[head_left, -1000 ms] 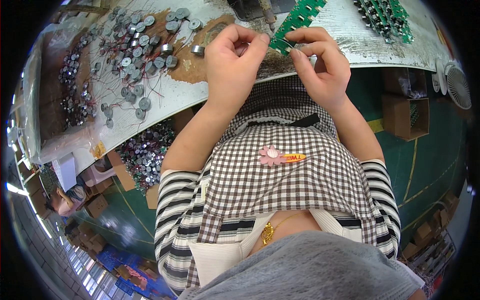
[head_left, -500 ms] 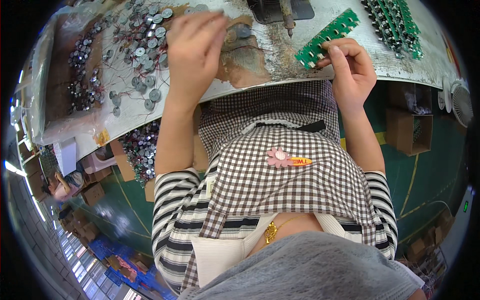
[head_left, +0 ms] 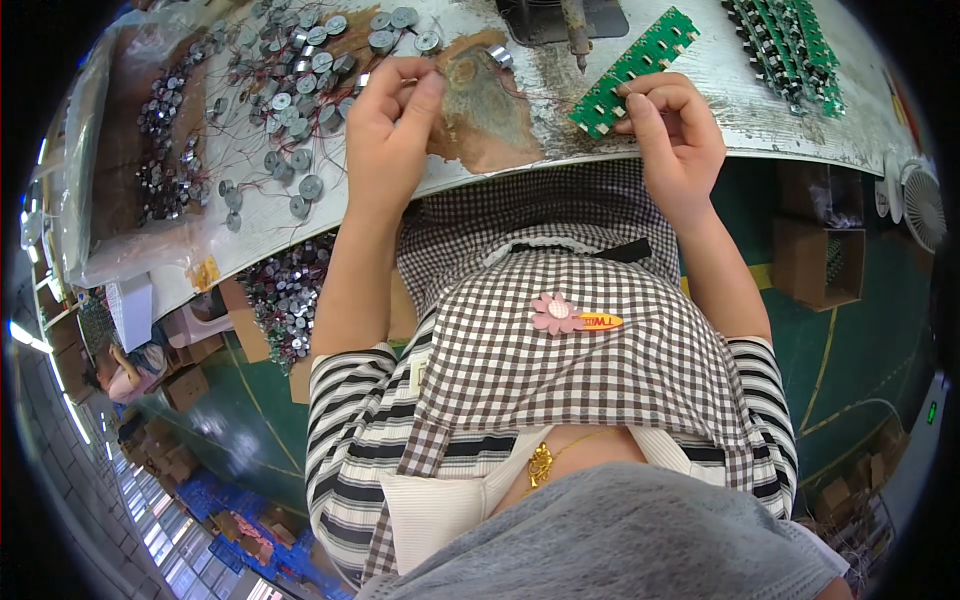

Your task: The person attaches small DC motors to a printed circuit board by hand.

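My right hand (head_left: 680, 135) pinches the near end of a long green circuit board (head_left: 640, 68) between thumb and fingers. The board slants up to the right above the table's front edge, small pale parts along it. My left hand (head_left: 388, 125) is closed, thumb against the curled fingers, at the right side of a heap of small round metal motors (head_left: 290, 100) with thin dark red wires. Whatever its fingertips hold is too small or hidden to make out. One motor (head_left: 500, 57) lies between the hands, wires trailing right toward the board.
A soldering iron (head_left: 575, 30) points down from a dark stand behind the board. More green boards (head_left: 785, 50) are stacked at the far right. A plastic-lined box (head_left: 115, 150) of motors is at the left. Below the table are a cardboard box (head_left: 815, 265) and another motor pile (head_left: 290, 300).
My left hand has come down nearer the table's front edge, its fingers closing and uncovering motors behind it. My right hand has shifted slightly left with the circuit board.
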Motion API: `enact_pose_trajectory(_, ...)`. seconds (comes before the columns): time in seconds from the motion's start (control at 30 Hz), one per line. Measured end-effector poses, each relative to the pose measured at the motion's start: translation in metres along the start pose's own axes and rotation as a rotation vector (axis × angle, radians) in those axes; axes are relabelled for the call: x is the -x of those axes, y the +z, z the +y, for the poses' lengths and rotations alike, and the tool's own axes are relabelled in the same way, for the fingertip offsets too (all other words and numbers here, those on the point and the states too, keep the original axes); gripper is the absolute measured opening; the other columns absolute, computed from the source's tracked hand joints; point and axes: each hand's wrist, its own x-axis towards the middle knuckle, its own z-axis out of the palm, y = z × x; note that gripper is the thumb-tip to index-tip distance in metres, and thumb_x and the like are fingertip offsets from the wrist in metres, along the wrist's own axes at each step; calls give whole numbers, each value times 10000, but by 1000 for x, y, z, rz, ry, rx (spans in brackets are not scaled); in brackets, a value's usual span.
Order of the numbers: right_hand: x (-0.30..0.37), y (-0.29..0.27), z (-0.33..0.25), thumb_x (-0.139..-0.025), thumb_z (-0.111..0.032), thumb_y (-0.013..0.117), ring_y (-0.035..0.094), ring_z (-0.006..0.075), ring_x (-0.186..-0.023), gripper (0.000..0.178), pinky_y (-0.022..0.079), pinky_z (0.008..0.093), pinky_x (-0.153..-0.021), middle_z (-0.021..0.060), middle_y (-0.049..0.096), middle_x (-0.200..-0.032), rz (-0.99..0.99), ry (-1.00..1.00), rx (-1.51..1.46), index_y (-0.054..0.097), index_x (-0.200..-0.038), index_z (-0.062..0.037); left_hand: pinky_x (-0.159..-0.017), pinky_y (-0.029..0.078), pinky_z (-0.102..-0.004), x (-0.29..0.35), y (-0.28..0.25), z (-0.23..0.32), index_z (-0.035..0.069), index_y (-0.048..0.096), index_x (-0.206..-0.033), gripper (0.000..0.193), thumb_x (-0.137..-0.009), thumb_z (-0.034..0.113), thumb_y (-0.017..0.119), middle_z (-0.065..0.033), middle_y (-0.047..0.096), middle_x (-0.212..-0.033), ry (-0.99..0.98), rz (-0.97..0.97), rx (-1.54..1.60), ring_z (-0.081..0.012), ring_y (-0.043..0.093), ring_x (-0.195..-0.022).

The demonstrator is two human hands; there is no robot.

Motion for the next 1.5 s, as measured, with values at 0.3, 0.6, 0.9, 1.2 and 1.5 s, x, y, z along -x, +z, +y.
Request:
enact_pose_trajectory(0.3, -5, 7, -5, -814, 20, 605, 574, 115, -656, 69, 485, 217, -581, 124, 602, -941, -68, -168, 197, 548, -849, 32, -537, 355, -155, 11, 26, 22, -10, 608, -950, 169, -857, 129, 627, 26, 587, -715, -391, -310, 572, -25, 469, -589)
enact_pose_trajectory(0.6, -6, 7, -8, -789, 17, 627, 609, 133, -635, 79, 511, 223, -571, 138, 611, -935, -98, -223, 230, 554, -814, 27, -506, 356, -166, 11, 60, 16, 1, 653, -839, 95, -816, 91, 673, 32, 557, -725, -15, -112, 173, -19, 446, -581)
enact_pose_trajectory(0.9, -7, 7, -6, -777, 19, 622, 601, 123, -612, 84, 499, 214, -556, 140, 621, -934, -76, -230, 206, 539, -794, 21, -546, 423, -191, -2, 58, 10, 3, 661, -859, 99, -780, 58, 682, -41, 616, -754, 339, -55, -25, -59, 533, -617)
enact_pose_trajectory(1.2, -6, 5, -5, -772, 15, 622, 588, 118, -601, 84, 491, 212, -546, 141, 622, -934, -56, -216, 227, 538, -783, 19, -444, 351, -163, -6, 46, 25, -9, 638, -911, 156, -808, 97, 688, -28, 634, -718, -16, -22, 269, -24, 491, -530)
enact_pose_trajectory(1.5, -6, 5, -7, -768, 24, 616, 590, 113, -604, 75, 494, 207, -551, 140, 621, -930, -70, -219, 228, 542, -783, 23, -480, 316, -153, -6, 53, 21, 9, 647, -879, 138, -789, 98, 702, 28, 582, -712, -195, -192, 522, -8, 454, -586)
